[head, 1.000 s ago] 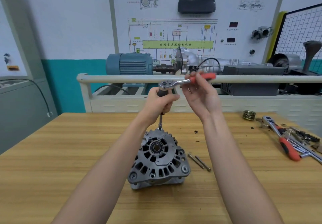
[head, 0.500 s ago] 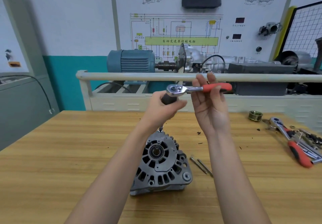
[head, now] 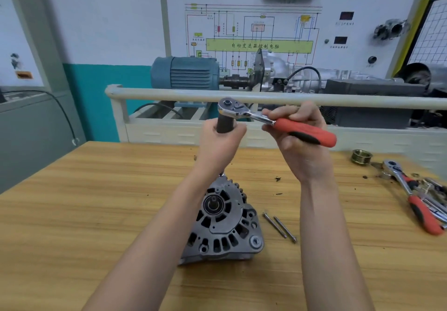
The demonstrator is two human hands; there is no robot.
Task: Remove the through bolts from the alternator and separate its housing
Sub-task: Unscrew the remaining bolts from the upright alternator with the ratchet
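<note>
A grey alternator (head: pixel 223 223) stands on the wooden table (head: pixel 84 214), its fan-slotted face up. My left hand (head: pixel 221 146) grips the dark upright extension handle (head: pixel 226 124) that runs down to the alternator's far rim. On top of that handle sits a ratchet wrench (head: pixel 278 123) with a chrome head and a red handle. My right hand (head: pixel 298 139) curls its fingers round the red handle. Two long through bolts (head: pixel 280 227) lie side by side on the table, just right of the alternator.
A brass pulley (head: pixel 362 157) sits at the table's far right. A second red-handled ratchet (head: pixel 411 197) and loose tools lie near the right edge. Behind the table runs a white rail (head: pixel 169 94), with a blue motor (head: pixel 186 72) and a training board beyond.
The ratchet's red handle has swung to the right and slightly toward me, with my right hand following it. My left hand stays on the upright extension.
</note>
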